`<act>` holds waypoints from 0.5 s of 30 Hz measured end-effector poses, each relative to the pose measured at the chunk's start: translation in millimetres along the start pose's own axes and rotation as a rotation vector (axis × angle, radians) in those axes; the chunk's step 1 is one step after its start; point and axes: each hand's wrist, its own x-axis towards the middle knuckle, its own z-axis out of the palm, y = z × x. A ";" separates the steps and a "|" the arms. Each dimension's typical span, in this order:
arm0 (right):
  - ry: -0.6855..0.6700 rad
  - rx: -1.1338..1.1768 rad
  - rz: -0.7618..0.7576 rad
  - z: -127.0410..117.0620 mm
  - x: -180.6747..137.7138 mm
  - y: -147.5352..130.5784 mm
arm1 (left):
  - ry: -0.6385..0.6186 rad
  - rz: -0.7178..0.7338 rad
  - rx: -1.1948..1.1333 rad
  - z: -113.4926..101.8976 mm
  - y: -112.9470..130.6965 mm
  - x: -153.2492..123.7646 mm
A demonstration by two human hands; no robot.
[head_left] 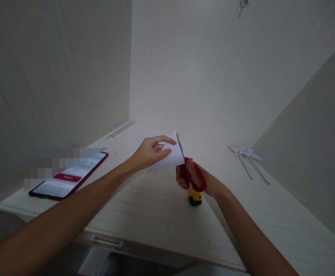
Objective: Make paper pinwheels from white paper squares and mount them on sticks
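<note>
Above the middle of the table, my left hand (pixel 152 151) pinches a piece of white paper (pixel 175 155) between thumb and fingers. My right hand (pixel 193 174) is closed round the red handles of a pair of scissors (pixel 201 180). The scissors' blade runs up along the right edge of the paper, touching it. Part of the paper is hidden behind my left fingers. Under my right hand, a yellow and black tool (pixel 195 198) lies on the table, its far part covered by the hand.
A phone (pixel 69 176) with a lit screen lies at the left. Thin white sticks (pixel 121 129) rest along the back left edge. Paper pinwheel shapes on sticks (pixel 248 153) lie at the right. Pale walls enclose the white table (pixel 155 218), which has a drawer handle (pixel 106 242) in front.
</note>
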 end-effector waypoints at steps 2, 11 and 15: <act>-0.005 0.016 -0.004 -0.3 0.4 1.0 | -0.007 -0.011 0.001 -0.3 1.0 -0.2; 0.019 -0.026 -0.057 -1.6 2.7 5.6 | -0.031 -0.041 -0.034 2.2 5.5 -1.0; 0.040 -0.064 -0.052 -0.6 2.0 4.8 | -0.038 -0.044 -0.041 1.8 5.3 -0.9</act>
